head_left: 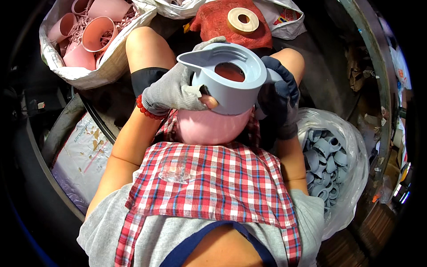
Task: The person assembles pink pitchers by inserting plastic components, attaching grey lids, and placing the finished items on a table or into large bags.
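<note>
A jug sits tilted over my lap, with a grey-blue spouted collar [231, 99] on top and a rounded pink body [213, 128] below. Through the round opening in the collar a dark reddish inside shows. My left hand [173, 91], in a grey glove with the thumb tip bare, is closed round the spout side of the collar. On the other side my right hand [283, 95], in a dark blue glove, grips the jug at its handle; most of those fingers are hidden or in shadow.
A white woven sack [106, 73] at far left holds several pink cups in shredded filler. Beyond my knees, a wooden ring [243, 21] lies on a red cloth bundle [213, 22]. A clear plastic bag [356, 178] of grey-blue parts stands at right, inside a metal frame [378, 66].
</note>
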A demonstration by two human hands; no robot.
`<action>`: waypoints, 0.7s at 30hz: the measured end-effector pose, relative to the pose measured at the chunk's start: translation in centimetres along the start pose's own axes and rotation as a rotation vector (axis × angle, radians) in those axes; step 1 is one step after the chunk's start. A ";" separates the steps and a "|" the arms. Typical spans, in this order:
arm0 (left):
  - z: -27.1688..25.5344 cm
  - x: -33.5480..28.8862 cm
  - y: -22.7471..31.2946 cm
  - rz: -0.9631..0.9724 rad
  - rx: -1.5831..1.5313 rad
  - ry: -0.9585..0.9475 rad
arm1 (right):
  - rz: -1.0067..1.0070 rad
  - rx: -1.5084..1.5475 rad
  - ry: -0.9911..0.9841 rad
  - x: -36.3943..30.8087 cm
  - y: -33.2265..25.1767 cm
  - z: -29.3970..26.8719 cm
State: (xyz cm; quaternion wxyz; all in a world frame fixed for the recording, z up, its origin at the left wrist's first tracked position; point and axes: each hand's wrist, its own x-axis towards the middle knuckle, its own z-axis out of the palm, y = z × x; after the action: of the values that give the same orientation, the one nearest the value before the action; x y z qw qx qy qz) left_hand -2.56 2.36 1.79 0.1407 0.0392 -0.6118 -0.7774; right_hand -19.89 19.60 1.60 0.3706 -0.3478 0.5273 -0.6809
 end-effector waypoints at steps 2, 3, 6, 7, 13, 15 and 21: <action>-0.1 0.0 0.5 -0.038 0.012 -0.012 | -0.116 -0.323 -0.003 0.1 -0.1 0.4; -0.3 -0.1 0.9 -0.059 0.018 -0.020 | -0.092 -0.331 -0.003 0.1 -0.5 1.5; -0.5 -0.3 -0.2 0.001 -0.072 0.026 | 0.000 -0.237 -0.021 0.2 0.1 0.5; -1.2 -0.3 -0.1 0.042 0.114 -0.013 | -0.007 -0.311 -0.017 0.1 -0.2 0.6; -1.2 -1.6 0.4 -0.009 -0.054 0.016 | 0.021 -0.036 0.005 -0.6 -2.1 3.0; -0.8 -1.9 0.8 -0.055 -0.002 0.086 | 0.022 -0.009 -0.004 -0.2 -2.1 2.7; -0.7 -1.4 0.6 0.043 0.025 0.099 | 0.149 0.070 -0.059 0.7 -1.2 1.3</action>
State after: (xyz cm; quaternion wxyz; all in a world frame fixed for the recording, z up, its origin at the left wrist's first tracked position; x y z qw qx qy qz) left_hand -0.92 1.91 2.05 0.1869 0.0662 -0.6145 -0.7636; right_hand -19.29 18.65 3.07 0.4474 -0.3143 0.5166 -0.6590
